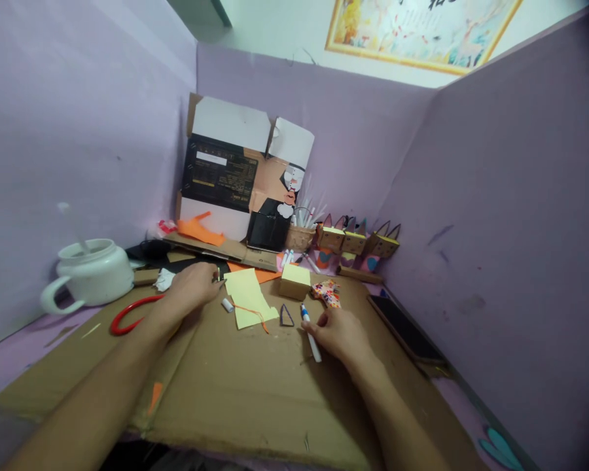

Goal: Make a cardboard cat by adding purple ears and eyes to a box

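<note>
My right hand (pixel 341 332) grips a white marker (pixel 314 345) with a blue tip end, close to the cardboard surface. Just left of it lies a small dark-edged triangle (pixel 286 316). My left hand (pixel 195 286) has its fingers drawn together beside a yellow paper sheet (pixel 248 297); something small and dark shows at the fingertips, too unclear to name. Red scissors handles (pixel 122 319) stick out from under the left wrist. A white marker cap (pixel 227 305) and an orange string (pixel 255 311) are by the paper. Behind the triangle sits a yellow-topped cardboard box (pixel 295 282).
A white mug (pixel 95 275) stands at the left. Several cardboard figures with pointed ears (pixel 354 243) line the back, near a cup of white sticks (pixel 300 238). Flattened printed cardboard (pixel 226 167) leans on the wall. A phone (pixel 406 329) lies right; patterned fabric (pixel 326 294) is behind my right hand.
</note>
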Demonstrator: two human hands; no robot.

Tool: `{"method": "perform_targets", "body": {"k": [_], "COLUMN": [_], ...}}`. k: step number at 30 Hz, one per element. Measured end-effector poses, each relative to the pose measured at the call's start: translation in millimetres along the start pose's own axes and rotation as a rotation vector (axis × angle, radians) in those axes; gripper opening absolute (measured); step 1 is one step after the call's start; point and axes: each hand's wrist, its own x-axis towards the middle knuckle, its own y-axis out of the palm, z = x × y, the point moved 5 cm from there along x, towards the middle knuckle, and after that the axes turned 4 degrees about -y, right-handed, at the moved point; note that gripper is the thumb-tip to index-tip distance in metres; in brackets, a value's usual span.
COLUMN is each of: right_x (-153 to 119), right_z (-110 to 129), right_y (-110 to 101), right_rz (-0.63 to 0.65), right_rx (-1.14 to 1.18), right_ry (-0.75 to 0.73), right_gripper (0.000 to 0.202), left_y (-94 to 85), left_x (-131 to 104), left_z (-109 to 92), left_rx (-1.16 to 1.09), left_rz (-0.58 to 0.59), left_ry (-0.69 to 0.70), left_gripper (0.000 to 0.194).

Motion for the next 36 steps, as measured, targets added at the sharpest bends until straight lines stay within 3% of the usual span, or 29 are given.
{"method": "perform_targets", "body": {"k": [4,10,16,22,30,36], "right_x": [0,3,-7,-27,-29,-31], "right_z": [-2,3,25,49,49,50], "right_y": [5,-3,4,3,4,7], "right_rz": [0.030,-0.040,-0.003,-0.068,-0.094,-0.077], "right_rx": [-0.050,0.055,0.352,0.396,0.351,0.341], "right_ry": [-0.021,-0.106,-0.346,-0.767,-0.796,-0.807], "right_gripper": [0.016,0.012,0.021,0.022,0.024,0.023], "left_y": [18.3,33.4,24.0,19.0,21.9,23.9], "left_x": [-6,-5,-9,-32,-42,-45], "left_z": [-5,0,-12,-45,-55,-57], "left_rx": [0.007,-0.007,-0.093,-0.313,-0.470,-0.463], "left_rz": [0.155,0.241,0.226,0.342,0.378,0.413], "left_ry": [0.186,0.274,0.340,0.496,0.483,0.482], "left_gripper": [0.016,0.004,0.004,0.012,0.009,0.010]}}
